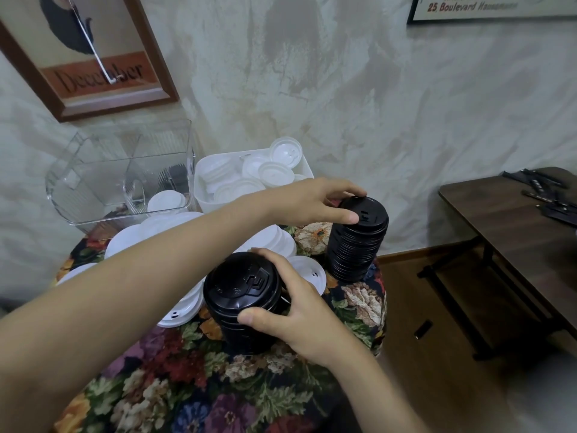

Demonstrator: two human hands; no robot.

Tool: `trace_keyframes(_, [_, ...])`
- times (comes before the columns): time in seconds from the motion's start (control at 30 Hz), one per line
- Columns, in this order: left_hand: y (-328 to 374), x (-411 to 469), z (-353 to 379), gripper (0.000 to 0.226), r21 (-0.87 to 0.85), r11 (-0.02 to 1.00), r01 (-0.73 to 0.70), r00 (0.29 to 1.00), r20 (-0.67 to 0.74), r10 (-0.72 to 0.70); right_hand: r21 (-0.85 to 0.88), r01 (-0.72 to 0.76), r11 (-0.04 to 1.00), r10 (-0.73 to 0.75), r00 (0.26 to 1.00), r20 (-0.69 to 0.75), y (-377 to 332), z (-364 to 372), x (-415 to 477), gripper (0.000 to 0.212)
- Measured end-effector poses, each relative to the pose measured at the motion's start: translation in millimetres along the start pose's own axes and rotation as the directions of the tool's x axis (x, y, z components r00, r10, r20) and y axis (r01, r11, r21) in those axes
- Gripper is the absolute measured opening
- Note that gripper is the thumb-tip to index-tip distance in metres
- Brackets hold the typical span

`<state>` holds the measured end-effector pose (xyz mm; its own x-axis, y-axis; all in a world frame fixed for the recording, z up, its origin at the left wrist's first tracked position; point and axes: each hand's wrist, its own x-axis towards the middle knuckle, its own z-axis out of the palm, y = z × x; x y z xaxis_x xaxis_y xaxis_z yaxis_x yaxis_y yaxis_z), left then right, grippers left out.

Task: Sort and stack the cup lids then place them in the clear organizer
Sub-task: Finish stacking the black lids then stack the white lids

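My right hand (307, 310) is wrapped around the near stack of black plastic cup lids (242, 300), thumb on its front and fingers curled over the far rim, so the stack's right side is hidden. It stands on the counter covered in a floral tapestry cloth (218, 398). My left hand (315, 203) reaches across and pinches the top of the taller stack of black lids (359, 242), which leans slightly at the counter's far right edge. My forearm hides much of the loose white plastic lids (307, 271) spread between the two stacks. Beyond them sits a white plastic bin (203, 189) heaped with more white lids, and to its left the clear plastic organizer (93, 182); a white lid and something dark and ribbed show through its walls, hard to make out.
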<state>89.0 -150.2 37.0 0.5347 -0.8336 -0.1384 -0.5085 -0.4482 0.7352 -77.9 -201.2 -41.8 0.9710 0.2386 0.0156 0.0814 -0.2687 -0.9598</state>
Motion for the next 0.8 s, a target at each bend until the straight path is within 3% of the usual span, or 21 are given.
trace_keyframes(0.8, [9,-1,0,0.051,-0.110,0.994,-0.024,0.999,-0.034,0.020,0.024,-0.007,1.000,0.007,1.000,0.002,0,0,0,0.078])
